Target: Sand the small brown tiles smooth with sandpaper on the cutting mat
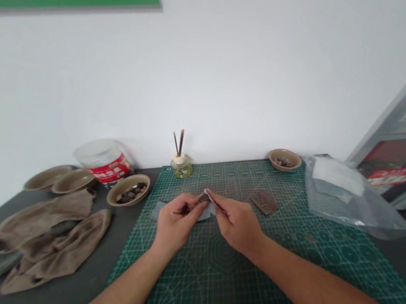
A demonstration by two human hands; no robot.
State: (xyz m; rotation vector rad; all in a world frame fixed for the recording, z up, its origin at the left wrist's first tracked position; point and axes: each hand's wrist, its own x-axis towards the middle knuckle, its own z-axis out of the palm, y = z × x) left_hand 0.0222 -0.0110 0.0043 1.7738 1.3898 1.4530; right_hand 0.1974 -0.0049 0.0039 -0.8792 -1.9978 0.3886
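Note:
Both my hands meet over the far middle of a green cutting mat (285,268). My left hand (174,222) is closed in a pinch on a small dark piece, perhaps a stone. My right hand (236,221) pinches a thin folded strip, perhaps sandpaper (211,197), which rests against the small piece. A grey sheet (161,209) lies on the mat under my hands. A brown rectangular block (264,202) lies just right of my right hand.
A bowl of dark stones (128,190) sits left of the mat, another bowl (284,160) at its far edge. Two empty bowls (62,179), a white tub (105,159), a reed diffuser (181,164), brown cloths (47,235) and plastic bags (346,198) surround the mat.

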